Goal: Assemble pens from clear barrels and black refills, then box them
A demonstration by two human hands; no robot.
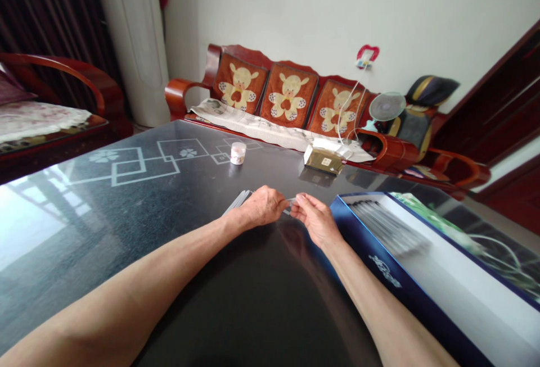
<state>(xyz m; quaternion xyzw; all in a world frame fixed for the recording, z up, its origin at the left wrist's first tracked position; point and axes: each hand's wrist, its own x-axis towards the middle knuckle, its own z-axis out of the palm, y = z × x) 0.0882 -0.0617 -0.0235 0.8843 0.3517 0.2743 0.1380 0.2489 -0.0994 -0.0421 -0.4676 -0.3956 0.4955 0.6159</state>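
Observation:
My left hand (265, 205) is closed, its fingers pressed together over the dark tabletop. My right hand (314, 218) pinches close beside it. A thin, see-through strip (291, 200) runs between the fingertips of both hands; its exact kind is too small to make out. Several slim pale grey sticks (237, 202) show behind my left wrist, partly hidden by it. I cannot tell whether they lie on the table or touch the hand. To the right of my right hand stands an open blue box (367, 254) with a row of slim grey sticks (386, 226) inside its far end.
The glossy dark table (202, 198) carries a small white jar (238, 153) and a gold tissue box (324, 158) at its far side. Green-and-white plastic packaging (434, 218) lies beyond the blue box. Behind are a wooden sofa (189, 94) and a small fan (387, 106).

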